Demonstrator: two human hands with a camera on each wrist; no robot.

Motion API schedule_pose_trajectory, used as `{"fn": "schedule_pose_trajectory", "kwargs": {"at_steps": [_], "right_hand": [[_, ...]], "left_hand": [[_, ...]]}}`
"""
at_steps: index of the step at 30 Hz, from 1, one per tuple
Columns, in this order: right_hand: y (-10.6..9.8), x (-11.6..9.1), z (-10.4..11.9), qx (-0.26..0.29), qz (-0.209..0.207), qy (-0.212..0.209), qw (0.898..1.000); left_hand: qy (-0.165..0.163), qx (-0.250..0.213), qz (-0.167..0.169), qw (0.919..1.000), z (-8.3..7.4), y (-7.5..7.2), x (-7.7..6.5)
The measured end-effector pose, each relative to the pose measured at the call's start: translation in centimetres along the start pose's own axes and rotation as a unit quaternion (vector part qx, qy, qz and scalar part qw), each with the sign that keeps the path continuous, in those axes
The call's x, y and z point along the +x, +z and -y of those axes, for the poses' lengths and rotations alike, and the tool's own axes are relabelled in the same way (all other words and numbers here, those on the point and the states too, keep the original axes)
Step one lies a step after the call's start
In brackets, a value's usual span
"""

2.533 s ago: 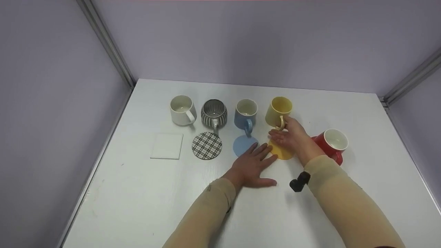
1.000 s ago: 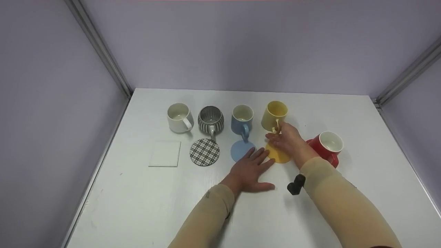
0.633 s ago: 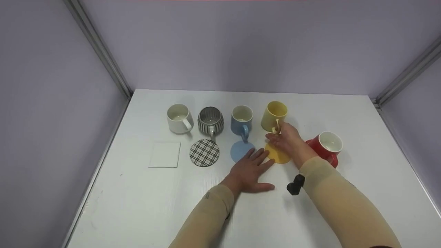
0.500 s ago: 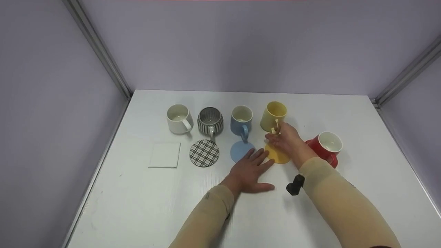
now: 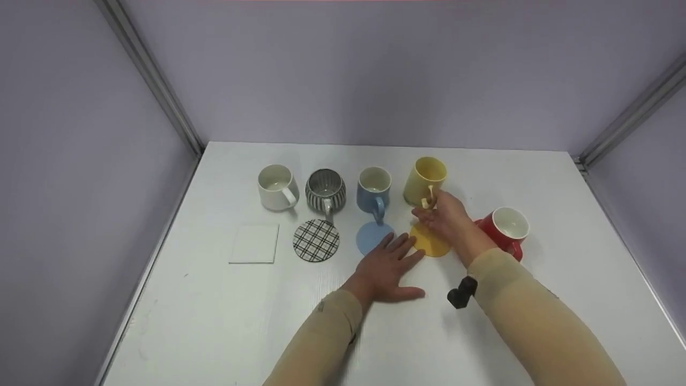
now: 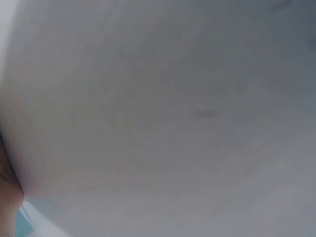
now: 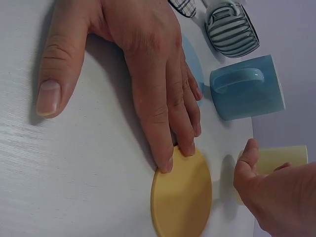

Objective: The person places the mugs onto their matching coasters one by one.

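My right hand [image 5: 447,214] grips the yellow mug [image 5: 420,185] by its handle. In the right wrist view the mug's shadow lies beside its base, and the mug seems slightly raised from the table. The yellow coaster [image 5: 433,245] lies in front of it, partly under the right hand. My left hand [image 5: 386,272] is spread on the white table, with fingertips touching the yellow coaster's edge [image 7: 182,202] and overlapping the side of the blue coaster [image 5: 372,236]. The left wrist view holds only blurred grey surface and a sliver of skin.
A white mug [image 5: 276,190], a striped grey mug [image 5: 326,193] and a blue mug [image 5: 371,193] stand in a row at the back. In front are a white square coaster [image 5: 254,244] and a plaid round coaster [image 5: 316,241]. A red mug [image 5: 501,233] stands right, beside the right wrist.
The head view has tilted, shifting the scene slightly down. Against the other mugs, the yellow mug has risen a little in the right hand. The left hand keeps its place.
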State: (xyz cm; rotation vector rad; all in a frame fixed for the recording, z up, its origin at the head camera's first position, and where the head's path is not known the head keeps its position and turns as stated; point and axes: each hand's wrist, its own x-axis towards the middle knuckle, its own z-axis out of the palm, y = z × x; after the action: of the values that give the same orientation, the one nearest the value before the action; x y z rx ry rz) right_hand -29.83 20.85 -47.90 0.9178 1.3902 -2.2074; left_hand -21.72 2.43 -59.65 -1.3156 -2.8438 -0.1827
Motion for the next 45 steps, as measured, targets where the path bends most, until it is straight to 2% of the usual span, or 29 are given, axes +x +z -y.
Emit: {"fn": "schedule_pose_trajectory", "kwargs": {"at_steps": [8,15,21,28,38,45], "right_hand": [[-0.2,-0.6,0.2,-0.060,-0.004,-0.026,0.998],[-0.6,-1.4,0.7,-0.048,-0.004,-0.018,0.999],[-0.7,-2.3,0.9,-0.037,0.000,-0.028,0.999],[-1.1,-3.5,0.9,-0.084,0.006,-0.049,0.995],[-1.2,-4.5,0.5,-0.091,0.018,-0.071,0.993],[-1.4,-5.3,0.4,-0.108,0.018,-0.077,0.991]], "left_hand": [[-0.008,-0.019,0.004,0.9998,0.2,0.1,0.1],[-0.005,-0.022,0.006,0.9997,0.5,0.6,0.3],[0.002,-0.018,-0.005,0.9998,0.6,0.2,0.3],[0.004,-0.023,-0.002,0.9997,0.5,0.2,0.2],[0.004,-0.032,-0.012,0.9994,0.5,0.3,0.0],[0.001,-0.027,-0.001,0.9996,0.5,0.3,0.2]]}}
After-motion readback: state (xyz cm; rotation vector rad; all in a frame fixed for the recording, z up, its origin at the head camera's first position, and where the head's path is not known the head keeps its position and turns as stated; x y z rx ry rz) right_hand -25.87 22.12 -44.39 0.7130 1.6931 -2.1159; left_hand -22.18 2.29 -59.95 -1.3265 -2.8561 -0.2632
